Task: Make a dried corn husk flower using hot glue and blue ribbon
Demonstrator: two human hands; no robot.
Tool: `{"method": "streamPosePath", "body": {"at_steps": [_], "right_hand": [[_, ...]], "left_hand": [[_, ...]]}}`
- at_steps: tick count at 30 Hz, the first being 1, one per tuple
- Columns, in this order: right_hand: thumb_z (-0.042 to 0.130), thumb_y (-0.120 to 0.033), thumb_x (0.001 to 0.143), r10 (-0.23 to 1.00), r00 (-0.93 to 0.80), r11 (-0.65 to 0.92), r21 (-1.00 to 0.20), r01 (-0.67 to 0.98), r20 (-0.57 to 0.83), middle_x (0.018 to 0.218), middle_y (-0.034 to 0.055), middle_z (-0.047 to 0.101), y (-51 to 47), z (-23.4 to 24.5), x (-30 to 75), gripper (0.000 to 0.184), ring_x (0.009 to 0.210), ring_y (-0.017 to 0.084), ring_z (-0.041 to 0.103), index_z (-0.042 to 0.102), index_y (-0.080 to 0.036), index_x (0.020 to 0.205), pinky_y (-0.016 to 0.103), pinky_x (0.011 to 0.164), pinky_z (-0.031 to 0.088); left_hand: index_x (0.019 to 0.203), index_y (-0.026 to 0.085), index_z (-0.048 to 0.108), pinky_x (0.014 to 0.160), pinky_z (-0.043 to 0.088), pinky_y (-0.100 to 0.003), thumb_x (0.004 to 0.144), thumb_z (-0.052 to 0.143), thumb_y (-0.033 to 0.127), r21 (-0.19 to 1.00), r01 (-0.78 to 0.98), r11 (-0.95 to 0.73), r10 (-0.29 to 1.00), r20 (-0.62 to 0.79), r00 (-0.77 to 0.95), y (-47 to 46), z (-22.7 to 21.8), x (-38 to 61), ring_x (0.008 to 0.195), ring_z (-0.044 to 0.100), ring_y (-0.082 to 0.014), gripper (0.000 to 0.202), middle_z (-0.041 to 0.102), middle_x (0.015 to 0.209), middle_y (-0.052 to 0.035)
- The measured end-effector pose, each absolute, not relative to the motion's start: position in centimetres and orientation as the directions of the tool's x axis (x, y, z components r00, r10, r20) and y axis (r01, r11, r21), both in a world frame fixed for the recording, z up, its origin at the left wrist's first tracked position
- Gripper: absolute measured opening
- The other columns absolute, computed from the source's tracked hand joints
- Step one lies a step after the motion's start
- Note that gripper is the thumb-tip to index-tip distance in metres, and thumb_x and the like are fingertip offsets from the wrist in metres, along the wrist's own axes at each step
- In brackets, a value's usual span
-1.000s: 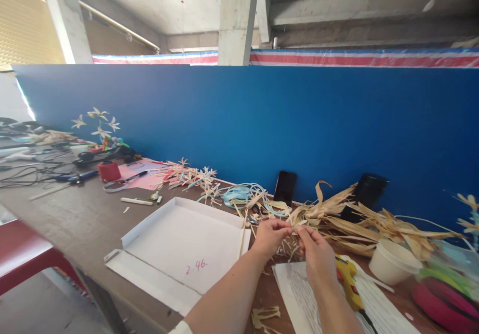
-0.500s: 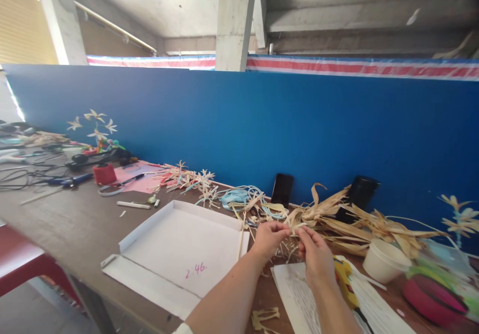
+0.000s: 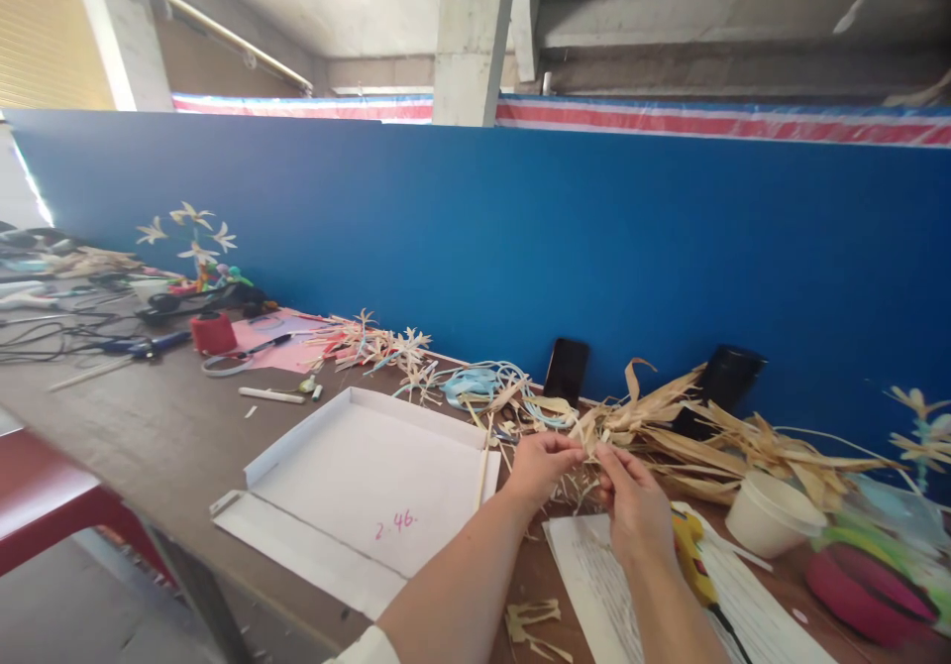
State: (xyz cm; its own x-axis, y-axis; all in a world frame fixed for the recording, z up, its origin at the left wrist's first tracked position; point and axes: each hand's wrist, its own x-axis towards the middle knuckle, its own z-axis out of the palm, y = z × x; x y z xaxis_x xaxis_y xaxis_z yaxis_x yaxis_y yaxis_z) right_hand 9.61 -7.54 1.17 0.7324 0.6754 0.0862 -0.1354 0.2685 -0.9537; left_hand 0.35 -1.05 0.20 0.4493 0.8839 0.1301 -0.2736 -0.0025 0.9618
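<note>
My left hand (image 3: 544,466) is closed, thumb and fingertips pinched together over the scraps. Close beside it, my right hand (image 3: 633,494) pinches too, and a small pale strip of dried husk (image 3: 592,449) sits between the two sets of fingertips. Its exact shape is hard to make out against the husk behind it. Beyond my fingers lies a heap of dried corn husks (image 3: 732,446). Thin cut scraps lie under my hands. A yellow glue gun (image 3: 689,553) rests on printed sheets (image 3: 594,570), right of my right wrist.
An opened white box (image 3: 334,476) lies left of my arms. A dark phone (image 3: 567,371) leans on the blue partition (image 3: 446,238). To the right stand a white cup (image 3: 773,515) and a pink pouch (image 3: 866,595). Husk flowers (image 3: 408,347) and red thread (image 3: 213,333) lie farther left.
The view has tilted down slightly, and the scene has shifted a little to the right. My hands stay pinched close together, and the pale strip shows less between them.
</note>
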Motion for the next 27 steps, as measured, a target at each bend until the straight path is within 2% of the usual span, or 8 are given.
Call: {"method": "streamPosePath", "body": {"at_steps": [7,17,27], "right_hand": [[0.078,-0.036,0.053,0.674,0.736,0.261,-0.953,-0.155,0.065,0.050,-0.0057,0.049,-7.76,1.54,9.42,0.039,0.043,0.007,0.037,0.067,-0.017,0.084,0.019,0.039,0.029],[0.077,-0.037,0.054,0.692,0.717,0.270,-0.952,-0.143,0.088,0.049,-0.0055,0.049,-7.57,1.22,9.57,0.037,0.042,0.007,0.037,0.066,-0.017,0.082,0.019,0.037,0.028],[0.075,-0.038,0.056,0.703,0.702,0.278,-0.953,-0.122,0.115,0.048,-0.0063,0.047,-7.51,0.67,9.85,0.035,0.042,0.007,0.036,0.066,-0.017,0.082,0.020,0.038,0.026]], "left_hand": [[0.074,0.011,0.069,0.055,0.037,-0.022,0.054,0.074,0.039,0.946,-0.324,0.019,0.870,0.144,0.471,-1.30,0.60,0.16,0.051,0.045,-0.0069,0.035,0.057,0.056,0.0008],[0.077,0.011,0.069,0.055,0.038,-0.022,0.053,0.075,0.041,0.942,-0.336,0.024,0.876,0.142,0.462,-1.18,0.23,0.40,0.053,0.047,-0.0077,0.038,0.059,0.060,-0.0007],[0.078,0.011,0.069,0.055,0.038,-0.022,0.051,0.075,0.045,0.958,-0.285,0.024,0.875,0.118,0.469,-1.25,0.38,0.31,0.054,0.047,-0.0081,0.043,0.060,0.061,-0.0012]]}}
